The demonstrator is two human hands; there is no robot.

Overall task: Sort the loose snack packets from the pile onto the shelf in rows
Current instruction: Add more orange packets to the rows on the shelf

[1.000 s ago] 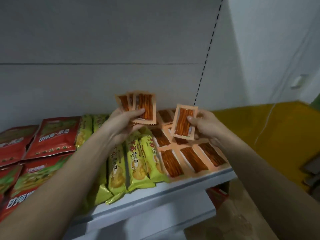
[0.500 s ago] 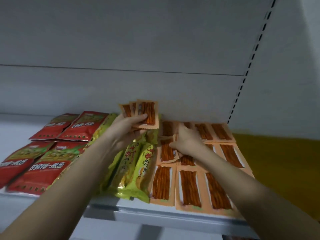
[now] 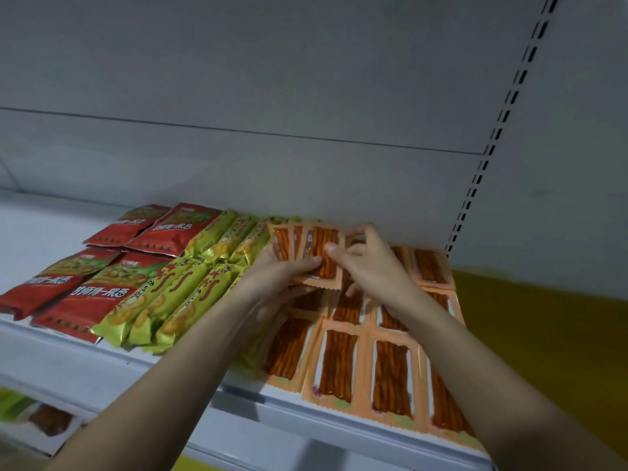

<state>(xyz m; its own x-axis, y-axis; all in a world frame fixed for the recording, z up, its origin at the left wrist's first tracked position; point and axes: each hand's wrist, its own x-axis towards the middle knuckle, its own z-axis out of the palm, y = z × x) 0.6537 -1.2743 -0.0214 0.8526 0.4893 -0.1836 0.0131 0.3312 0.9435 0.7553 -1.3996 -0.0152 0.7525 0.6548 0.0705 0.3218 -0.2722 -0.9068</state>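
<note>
Right hand (image 3: 370, 266) now pinches left hand's (image 3: 272, 280) fanned packets (image 3: 306, 249) — above shelf (image 3: 238, 396).

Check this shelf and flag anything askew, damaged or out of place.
Nothing looks damaged or spilled. The front orange spicy-strip packets overhang the shelf edge. The left hand holds a fanned bunch of orange packets, not yet shelved, and the right hand pinches the front one.

Dim, flat light w/ no clear source; colours look muted and greyish. Soft shadows under the arms (image 3: 190, 351) on the shelf (image 3: 102, 365). Faint sheen on green packets (image 3: 163, 311). Wide-angle bend at edges: upright (image 3: 503, 124) leans. Bottom-left corner blurred, overall slightly soft.
</note>
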